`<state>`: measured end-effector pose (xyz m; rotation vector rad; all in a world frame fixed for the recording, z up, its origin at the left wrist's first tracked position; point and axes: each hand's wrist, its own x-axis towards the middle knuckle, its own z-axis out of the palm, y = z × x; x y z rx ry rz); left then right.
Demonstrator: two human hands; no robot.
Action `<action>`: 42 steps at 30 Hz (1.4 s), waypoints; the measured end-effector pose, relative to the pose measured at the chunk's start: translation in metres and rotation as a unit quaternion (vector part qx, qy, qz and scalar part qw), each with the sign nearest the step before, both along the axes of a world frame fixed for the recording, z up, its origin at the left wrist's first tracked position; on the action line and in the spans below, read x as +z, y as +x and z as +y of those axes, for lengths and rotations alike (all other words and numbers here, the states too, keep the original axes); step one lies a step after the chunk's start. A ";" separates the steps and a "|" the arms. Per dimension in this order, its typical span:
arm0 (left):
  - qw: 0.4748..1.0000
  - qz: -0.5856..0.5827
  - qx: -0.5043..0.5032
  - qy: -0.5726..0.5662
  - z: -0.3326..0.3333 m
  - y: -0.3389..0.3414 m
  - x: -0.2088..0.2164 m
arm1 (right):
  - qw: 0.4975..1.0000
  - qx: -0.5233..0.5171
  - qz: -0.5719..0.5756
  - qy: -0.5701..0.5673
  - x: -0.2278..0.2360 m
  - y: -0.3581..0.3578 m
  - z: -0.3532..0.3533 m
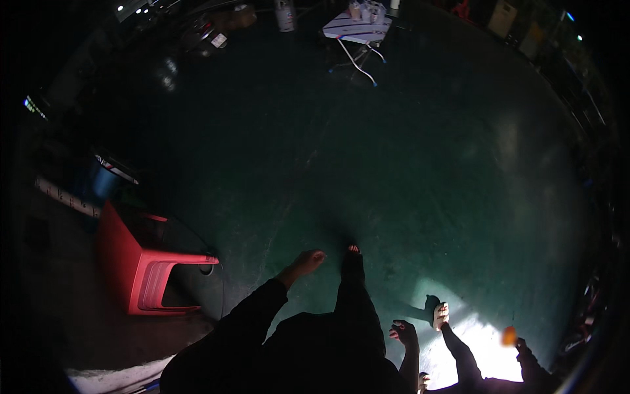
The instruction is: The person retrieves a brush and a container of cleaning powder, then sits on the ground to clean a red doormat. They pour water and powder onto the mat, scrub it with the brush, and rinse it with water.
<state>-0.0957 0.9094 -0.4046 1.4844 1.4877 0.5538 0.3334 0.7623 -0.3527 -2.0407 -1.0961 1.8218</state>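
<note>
My left hand (308, 261) hangs in front of me over the dark green floor (262, 164), its fingers curled in and nothing seen in them. Lower right, my right hand (404, 332) hangs at my side. Its fingers are loosely bent and apart, and no object shows in it. Between the two hands my leg in dark trousers (354, 289) is stretched forward, toes showing at the end. Neither hand touches anything. Nearest to the left hand, though well apart from it, is a red plastic stool (134, 276) lying on its side.
Close at right, another person's foot (441, 315) stands by a bright patch of light; an orange thing (510, 336) is beside that person's hand (522, 347). A folding table (354, 29) with containers stands far ahead. A blue bucket (105, 180) is behind the stool.
</note>
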 end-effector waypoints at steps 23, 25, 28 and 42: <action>0.862 0.141 0.452 -0.179 0.262 -0.551 -0.003 | 0.877 0.474 -0.060 -0.056 -0.047 -0.708 0.822; 0.869 0.112 0.456 -0.157 0.360 -0.664 0.056 | 0.866 0.483 -0.098 -0.087 -0.041 -0.755 0.858; 0.830 0.080 0.552 0.011 0.448 -0.811 0.067 | 0.894 0.421 -0.128 -0.080 -0.049 -0.840 0.945; 0.828 0.110 0.305 -0.458 0.347 -0.841 -0.141 | 0.815 0.556 0.073 0.149 -0.002 -1.647 1.263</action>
